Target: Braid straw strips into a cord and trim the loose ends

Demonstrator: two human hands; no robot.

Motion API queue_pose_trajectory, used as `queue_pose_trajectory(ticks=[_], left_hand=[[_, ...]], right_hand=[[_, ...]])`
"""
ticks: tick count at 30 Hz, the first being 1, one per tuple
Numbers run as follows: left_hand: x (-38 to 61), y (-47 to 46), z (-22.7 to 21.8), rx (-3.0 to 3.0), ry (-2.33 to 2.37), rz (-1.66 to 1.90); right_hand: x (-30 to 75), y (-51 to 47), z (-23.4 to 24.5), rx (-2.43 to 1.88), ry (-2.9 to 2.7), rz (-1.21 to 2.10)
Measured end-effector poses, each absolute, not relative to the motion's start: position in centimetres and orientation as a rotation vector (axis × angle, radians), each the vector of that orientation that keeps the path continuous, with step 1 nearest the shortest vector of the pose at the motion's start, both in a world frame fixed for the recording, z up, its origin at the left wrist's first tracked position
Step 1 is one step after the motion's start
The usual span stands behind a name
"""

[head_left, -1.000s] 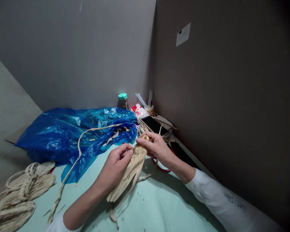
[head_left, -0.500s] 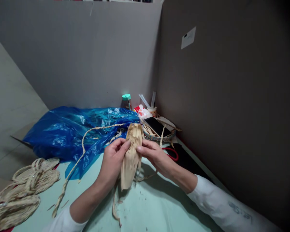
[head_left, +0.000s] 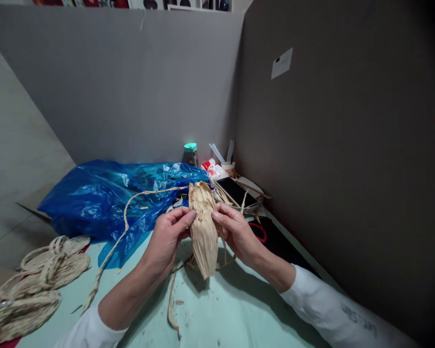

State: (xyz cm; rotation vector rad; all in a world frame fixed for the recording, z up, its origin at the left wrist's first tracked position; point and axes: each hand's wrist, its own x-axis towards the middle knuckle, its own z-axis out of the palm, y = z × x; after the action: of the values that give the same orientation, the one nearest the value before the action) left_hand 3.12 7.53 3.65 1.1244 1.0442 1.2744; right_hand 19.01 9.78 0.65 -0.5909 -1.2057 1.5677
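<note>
A dry corn husk [head_left: 205, 237], pale tan with dark specks near its upper part, hangs between my two hands above the table. My left hand [head_left: 168, 237] pinches its left edge between thumb and fingers. On the opposite edge my right hand [head_left: 235, 229] grips it the same way, thumb on the near face. Thin loose strips dangle behind the husk. A twisted husk cord [head_left: 126, 212] curves from behind the husk's top down to the left. Below my hands a narrow husk strip [head_left: 172, 309] lies on the pale green tabletop [head_left: 239, 309].
A blue plastic bag [head_left: 105, 193] spreads at the back left. Woven sandals [head_left: 47, 275] lie at the left edge. A phone [head_left: 235, 192] rests on a basket [head_left: 255, 209] at the right, near red-handled scissors [head_left: 259, 233]. Behind stand a green-lidded jar [head_left: 190, 153] and a cup [head_left: 229, 168]. Grey partitions [head_left: 148, 96] enclose the table.
The husk has turned, its lower tip swinging right and its face opening wider. My right hand has shifted slightly right along with its edge. The camera view has tilted up a little.
</note>
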Motion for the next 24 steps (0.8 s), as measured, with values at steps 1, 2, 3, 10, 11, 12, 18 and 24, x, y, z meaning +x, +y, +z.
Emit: queue_pose_trajectory(ticks=[1,2,3,10,11,12,18,24], left_hand=[[3.1,7.5,3.8,1.136,1.019,1.268],[3.2,7.4,3.9,1.155,0.982,1.261],[3.2,7.3,4.0,1.177,0.943,1.251],[3.5,6.2,5.8,1.439,0.876,1.019],[3.3,6.0,6.2,1.551,0.909,0.938],[3.1,5.9,6.6,1.686,0.959,0.886],[0.0,5.3,7.1,2.334,1.432,0.557],[-2.0,4.4,4.0,2.406,1.547,0.297]], right_hand=[[19.2,9.9,0.6,-0.584,-1.229,1.556],[19.4,10.1,0.6,-0.568,-1.262,1.542],[19.7,10.4,0.7,-0.549,-1.300,1.529],[22.9,10.4,3.8,-0.514,-1.603,1.451],[23.7,10.0,4.3,-0.533,-1.678,1.417],[24.5,9.4,4.8,-0.572,-1.760,1.359],[28.0,5.5,5.9,-0.903,-2.205,0.537],[23.4,2.9,1.9,-0.874,-2.617,0.121]])
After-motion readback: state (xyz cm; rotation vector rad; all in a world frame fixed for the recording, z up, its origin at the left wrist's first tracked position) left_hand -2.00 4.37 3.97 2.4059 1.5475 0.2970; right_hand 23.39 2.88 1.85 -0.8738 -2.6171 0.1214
